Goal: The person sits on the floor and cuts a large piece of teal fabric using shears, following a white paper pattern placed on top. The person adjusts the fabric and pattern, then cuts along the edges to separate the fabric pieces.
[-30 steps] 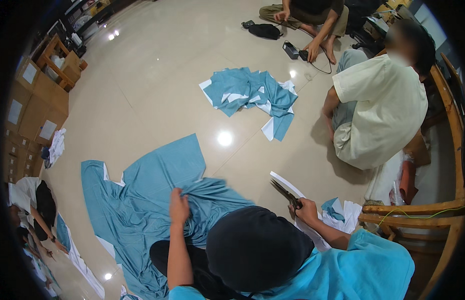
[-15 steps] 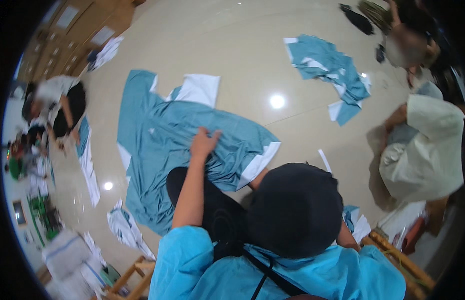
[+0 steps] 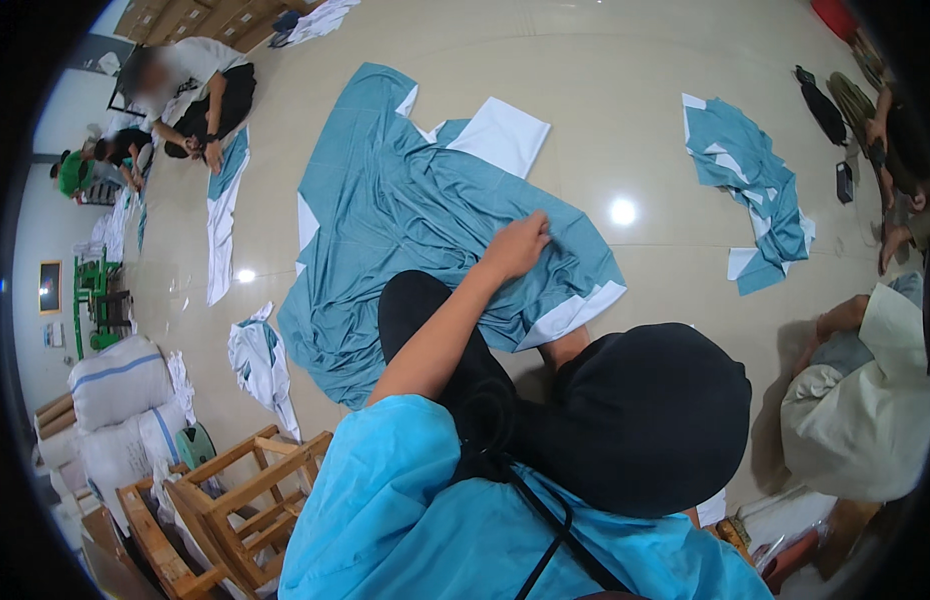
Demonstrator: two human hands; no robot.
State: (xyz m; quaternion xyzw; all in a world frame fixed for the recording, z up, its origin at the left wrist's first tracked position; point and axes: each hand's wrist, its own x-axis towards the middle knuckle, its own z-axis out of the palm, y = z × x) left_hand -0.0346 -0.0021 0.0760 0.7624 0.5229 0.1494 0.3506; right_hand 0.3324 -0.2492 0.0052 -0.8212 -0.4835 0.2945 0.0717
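Spread over the floor before me lies a large, wrinkled teal garment [image 3: 385,215] with white pieces along its edges. A white flap [image 3: 505,135] sticks out at its far side. My left hand [image 3: 518,246] is on the right part of the garment, its fingers curled together on the cloth. The fingertips partly hide what they grip, but the cloth seems caught there. My left forearm crosses over my bent left knee in black. By the near white hem shows a bare foot or ankle [image 3: 565,346]. My right hand is out of sight behind my other knee.
More teal and white cloth [image 3: 745,170] lies at the far right, and white cloth [image 3: 260,360] at the left. A seated person in beige [image 3: 865,400] is at my right; another person [image 3: 210,90] bends over cloth at far left. Wooden stools [image 3: 245,500] stand near left.
My left hand has slid to the right over the garment, and its spread fingers have closed. The whole view has turned, shifting the scene; the garment keeps nearly the same shape.
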